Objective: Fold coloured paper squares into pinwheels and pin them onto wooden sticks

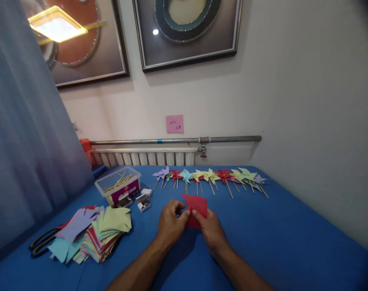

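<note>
A square of red paper [199, 205] with cut corners is held up in front of me, above the blue tabletop. My right hand [213, 231] grips its right and lower side, thumb pressed on its face. At the paper's left edge, my left hand [171, 220] has its thumb on the sheet and its fingers curled, pinching there. The fingertips behind the paper are hidden. Further left lies a fanned stack of cut coloured paper sheets [103, 232], with a lilac sheet [77, 223] beside it.
Scissors [40, 244] lie partly under the sheets. A clear plastic tub [119, 186] holds wooden sticks; small white boxes [143, 203] stand beside it. Several finished paper pinwheels [210, 175] on sticks line the table's far side. A radiator [147, 158] and pipe are behind.
</note>
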`<action>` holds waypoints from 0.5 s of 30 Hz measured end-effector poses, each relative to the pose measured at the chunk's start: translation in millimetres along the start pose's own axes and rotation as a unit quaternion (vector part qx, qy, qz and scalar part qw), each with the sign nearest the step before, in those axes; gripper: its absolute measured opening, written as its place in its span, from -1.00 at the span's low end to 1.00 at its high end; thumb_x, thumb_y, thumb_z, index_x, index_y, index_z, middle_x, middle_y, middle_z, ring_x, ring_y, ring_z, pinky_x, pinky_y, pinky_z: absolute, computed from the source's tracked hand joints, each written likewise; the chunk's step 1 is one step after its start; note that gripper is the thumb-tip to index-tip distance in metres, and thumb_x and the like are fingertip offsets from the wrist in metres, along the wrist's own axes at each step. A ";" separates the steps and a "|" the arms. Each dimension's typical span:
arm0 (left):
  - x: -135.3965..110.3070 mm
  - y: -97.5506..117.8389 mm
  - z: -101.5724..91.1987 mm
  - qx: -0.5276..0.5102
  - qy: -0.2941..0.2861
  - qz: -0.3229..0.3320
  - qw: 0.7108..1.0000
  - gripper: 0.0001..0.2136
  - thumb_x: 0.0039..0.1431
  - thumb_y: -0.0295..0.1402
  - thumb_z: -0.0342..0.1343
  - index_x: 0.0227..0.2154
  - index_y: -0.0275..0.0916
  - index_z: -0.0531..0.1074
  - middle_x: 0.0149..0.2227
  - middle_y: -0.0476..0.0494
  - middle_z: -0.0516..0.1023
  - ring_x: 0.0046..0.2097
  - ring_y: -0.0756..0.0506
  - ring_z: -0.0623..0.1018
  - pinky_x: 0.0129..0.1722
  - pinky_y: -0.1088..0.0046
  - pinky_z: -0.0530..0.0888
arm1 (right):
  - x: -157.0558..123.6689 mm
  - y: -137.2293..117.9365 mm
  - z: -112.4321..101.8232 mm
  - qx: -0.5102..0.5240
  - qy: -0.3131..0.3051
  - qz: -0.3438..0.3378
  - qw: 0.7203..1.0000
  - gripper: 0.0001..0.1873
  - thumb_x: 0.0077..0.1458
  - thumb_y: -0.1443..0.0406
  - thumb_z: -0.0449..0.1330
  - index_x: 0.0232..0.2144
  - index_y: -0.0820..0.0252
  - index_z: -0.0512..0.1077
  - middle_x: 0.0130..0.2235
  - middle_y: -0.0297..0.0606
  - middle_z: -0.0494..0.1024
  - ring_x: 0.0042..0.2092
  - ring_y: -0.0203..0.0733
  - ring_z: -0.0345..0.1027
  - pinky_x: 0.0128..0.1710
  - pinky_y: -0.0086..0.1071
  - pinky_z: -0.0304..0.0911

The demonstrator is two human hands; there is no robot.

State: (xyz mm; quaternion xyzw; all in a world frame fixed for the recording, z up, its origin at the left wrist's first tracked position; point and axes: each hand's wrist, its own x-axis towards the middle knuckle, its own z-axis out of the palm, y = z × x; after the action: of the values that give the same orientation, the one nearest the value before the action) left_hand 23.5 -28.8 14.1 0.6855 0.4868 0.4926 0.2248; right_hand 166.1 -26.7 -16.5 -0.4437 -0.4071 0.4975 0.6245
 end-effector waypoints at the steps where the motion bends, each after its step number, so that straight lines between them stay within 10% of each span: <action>1: 2.1 -1.0 0.9 -0.042 -0.005 -0.050 0.998 -0.89 0.08 -0.30 0.19 -0.42 -0.24 0.49 -0.46 -0.01 0.49 -0.40 -0.02 0.43 -0.37 0.46 0.33 | -0.6 -2.2 0.2 -0.005 -0.002 -0.001 1.000 -0.73 -0.13 0.13 0.41 -0.35 0.11 0.61 -0.38 -0.24 0.71 -0.34 0.02 0.59 -0.26 -0.19 0.48; 15: 11.6 -1.9 2.0 -0.238 0.005 -0.211 0.948 -0.65 -0.22 -0.08 0.34 -0.61 -0.29 0.45 -0.64 0.02 0.37 -0.56 0.06 0.27 -0.52 0.51 0.19 | 2.8 9.3 -1.6 -0.012 -0.054 -0.002 0.998 -0.61 -0.09 0.01 0.40 -0.30 0.14 0.60 -0.39 -0.25 0.70 -0.41 -0.06 0.53 -0.36 -0.26 0.42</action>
State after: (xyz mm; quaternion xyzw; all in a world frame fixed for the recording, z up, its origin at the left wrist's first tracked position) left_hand 24.9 -17.4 17.1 0.4915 0.4899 0.5387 0.4777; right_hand 165.7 -23.2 -25.7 -0.4228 -0.4473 0.5147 0.5969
